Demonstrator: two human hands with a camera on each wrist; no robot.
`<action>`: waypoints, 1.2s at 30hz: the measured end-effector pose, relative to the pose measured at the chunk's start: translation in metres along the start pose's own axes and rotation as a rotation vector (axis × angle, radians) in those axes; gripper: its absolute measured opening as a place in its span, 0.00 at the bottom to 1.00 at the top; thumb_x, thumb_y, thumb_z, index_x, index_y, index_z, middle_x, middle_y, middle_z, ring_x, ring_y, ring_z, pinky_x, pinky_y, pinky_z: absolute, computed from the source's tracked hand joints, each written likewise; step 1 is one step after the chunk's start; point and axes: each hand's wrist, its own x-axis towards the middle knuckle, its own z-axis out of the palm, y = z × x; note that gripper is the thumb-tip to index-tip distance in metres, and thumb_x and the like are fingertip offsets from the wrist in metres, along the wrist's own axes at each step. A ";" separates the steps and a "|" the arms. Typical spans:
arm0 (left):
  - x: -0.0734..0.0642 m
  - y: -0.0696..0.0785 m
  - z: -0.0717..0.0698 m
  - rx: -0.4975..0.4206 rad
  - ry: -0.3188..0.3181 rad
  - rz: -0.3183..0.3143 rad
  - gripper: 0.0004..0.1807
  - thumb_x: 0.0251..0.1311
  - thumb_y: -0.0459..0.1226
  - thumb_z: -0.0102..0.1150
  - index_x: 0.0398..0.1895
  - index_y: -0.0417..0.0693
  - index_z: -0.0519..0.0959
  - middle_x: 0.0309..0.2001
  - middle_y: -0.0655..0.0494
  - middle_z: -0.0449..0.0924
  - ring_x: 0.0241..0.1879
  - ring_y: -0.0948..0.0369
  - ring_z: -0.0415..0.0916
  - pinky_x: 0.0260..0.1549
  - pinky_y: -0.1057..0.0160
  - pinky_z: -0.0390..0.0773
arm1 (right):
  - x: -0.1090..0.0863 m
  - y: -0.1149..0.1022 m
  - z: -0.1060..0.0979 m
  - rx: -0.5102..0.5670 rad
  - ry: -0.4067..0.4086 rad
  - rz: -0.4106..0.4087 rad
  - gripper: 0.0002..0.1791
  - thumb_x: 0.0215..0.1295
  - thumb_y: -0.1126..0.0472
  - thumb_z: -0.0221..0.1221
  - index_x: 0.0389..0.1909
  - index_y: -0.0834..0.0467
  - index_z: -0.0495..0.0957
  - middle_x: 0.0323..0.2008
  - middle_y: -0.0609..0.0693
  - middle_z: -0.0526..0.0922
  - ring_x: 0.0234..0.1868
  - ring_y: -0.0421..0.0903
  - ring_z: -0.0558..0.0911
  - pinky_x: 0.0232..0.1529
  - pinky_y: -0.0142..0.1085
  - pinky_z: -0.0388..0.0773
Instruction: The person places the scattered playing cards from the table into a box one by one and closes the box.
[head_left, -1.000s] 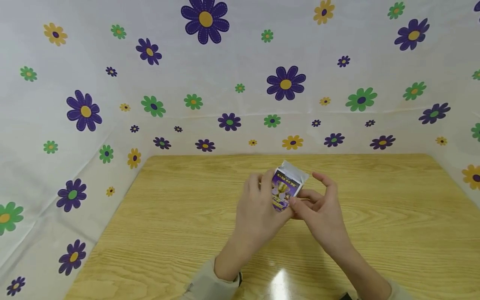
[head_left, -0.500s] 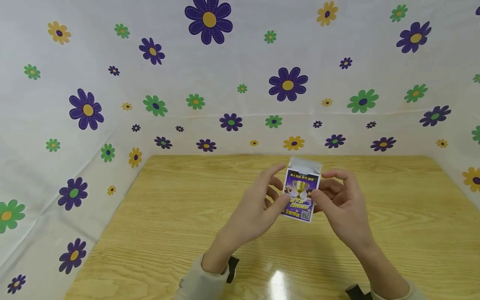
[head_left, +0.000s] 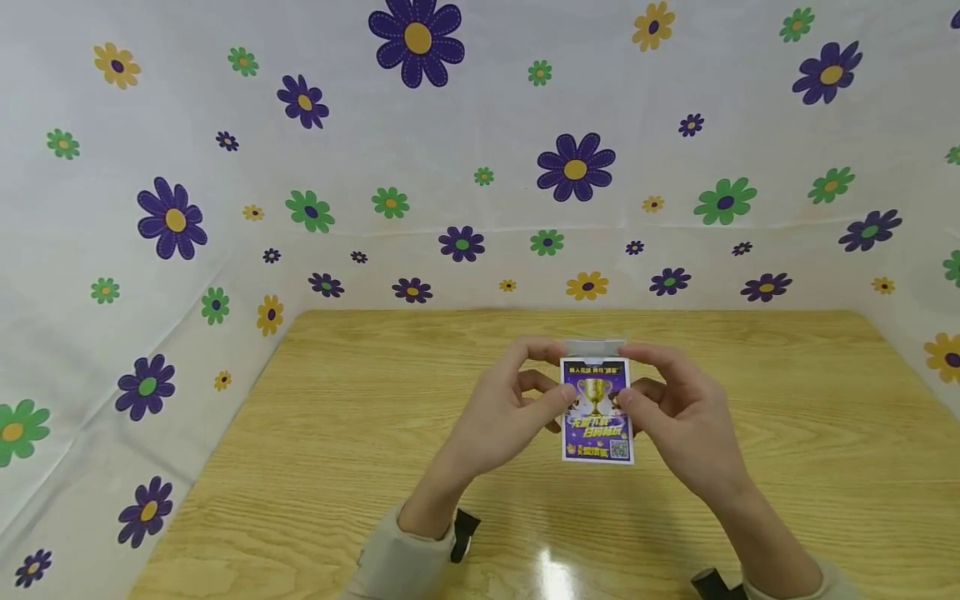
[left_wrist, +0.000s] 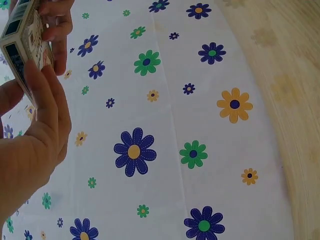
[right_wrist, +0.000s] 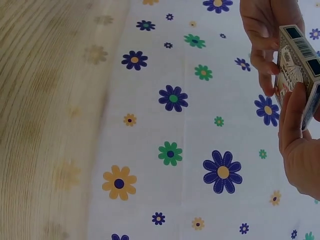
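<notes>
A playing-card box (head_left: 596,417) is held up over the table, between both hands. Its face toward the head camera is purple with a gold trophy and a QR code, bordered in white. At its far end a pale flap (head_left: 594,347) sticks up. The left hand (head_left: 498,421) pinches the left edge, thumb on the purple face. On the opposite edge, the right hand (head_left: 686,421) grips with its thumb on the face and index finger by the flap. From the right wrist, the box's underside (right_wrist: 290,67) shows a printed card fan, and its end a barcode.
Below the hands lies a wood-grain table (head_left: 337,467). A white cloth (head_left: 480,125) with purple, green and orange flowers hangs behind it and along its sides. Black straps (head_left: 463,533) sit at the wrists, next to the pale sleeves (head_left: 397,558).
The box has turned from a slant to straight, and its near end has tipped down. The left hand has moved from covering its side to pinching the edge. The flap now looks more foreshortened.
</notes>
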 end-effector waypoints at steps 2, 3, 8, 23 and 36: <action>0.000 0.000 0.003 -0.034 0.054 0.011 0.21 0.66 0.30 0.59 0.61 0.44 0.71 0.53 0.43 0.75 0.38 0.57 0.81 0.30 0.56 0.85 | 0.000 0.000 0.000 -0.002 0.008 0.008 0.23 0.65 0.82 0.51 0.61 0.70 0.70 0.51 0.54 0.77 0.35 0.41 0.83 0.29 0.30 0.82; 0.000 -0.001 0.004 -0.042 0.078 0.022 0.21 0.65 0.29 0.60 0.60 0.43 0.72 0.54 0.44 0.76 0.37 0.58 0.81 0.29 0.55 0.85 | 0.000 0.000 0.000 -0.005 0.013 0.010 0.23 0.65 0.82 0.51 0.61 0.70 0.70 0.53 0.54 0.76 0.35 0.41 0.83 0.29 0.30 0.82; 0.001 -0.004 0.010 -0.059 0.149 0.109 0.20 0.61 0.26 0.62 0.57 0.38 0.74 0.61 0.47 0.72 0.37 0.60 0.81 0.29 0.52 0.85 | -0.001 0.001 0.001 0.017 0.041 -0.010 0.23 0.65 0.82 0.51 0.61 0.68 0.72 0.57 0.54 0.75 0.35 0.41 0.82 0.29 0.28 0.81; 0.003 -0.007 0.015 0.037 0.225 0.223 0.23 0.60 0.27 0.62 0.60 0.38 0.73 0.57 0.44 0.75 0.36 0.61 0.81 0.32 0.60 0.85 | 0.001 0.004 0.005 -0.054 0.066 -0.091 0.25 0.65 0.82 0.52 0.63 0.70 0.72 0.59 0.56 0.76 0.37 0.43 0.84 0.29 0.28 0.81; 0.005 -0.009 0.017 0.238 0.228 0.286 0.26 0.63 0.28 0.61 0.64 0.33 0.72 0.62 0.42 0.72 0.38 0.55 0.81 0.33 0.66 0.84 | 0.001 0.000 0.005 -0.329 0.001 -0.063 0.30 0.68 0.79 0.51 0.70 0.64 0.66 0.67 0.59 0.69 0.42 0.39 0.81 0.37 0.29 0.82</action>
